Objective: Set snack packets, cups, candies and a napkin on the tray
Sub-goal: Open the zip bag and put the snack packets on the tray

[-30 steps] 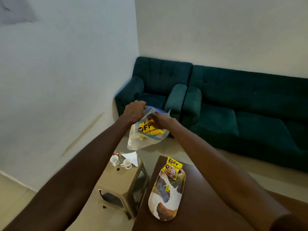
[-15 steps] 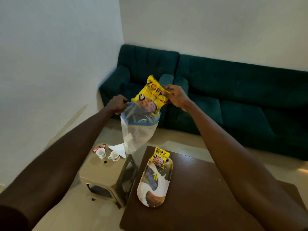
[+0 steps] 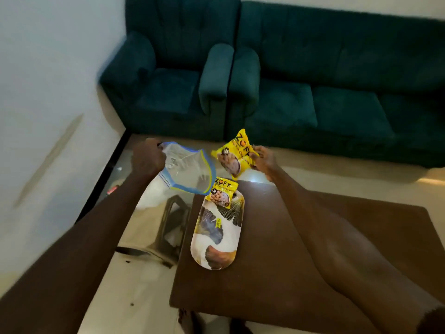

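My left hand (image 3: 147, 159) grips the rim of a clear zip bag (image 3: 185, 172) with a blue edge, held open above the stool. My right hand (image 3: 263, 162) pinches a yellow snack packet (image 3: 234, 155) just right of the bag's mouth, above the tray's far end. A long oval tray (image 3: 219, 242) with a feather print lies on the brown table (image 3: 289, 273). A second yellow snack packet (image 3: 222, 192) lies on the tray's far end. Cups, candies and napkin are hidden behind the bag and my left arm.
A beige plastic stool (image 3: 166, 227) stands left of the table, mostly covered by my left arm. A small red item (image 3: 113, 190) shows on it. A dark green armchair (image 3: 173, 75) and sofa (image 3: 337, 88) line the back. A white wall (image 3: 48, 92) is at left.
My right hand has drawn the yellow packet fully out of the bag and lowered it to the right. My left hand has lowered the empty bag. The view has tilted downward.
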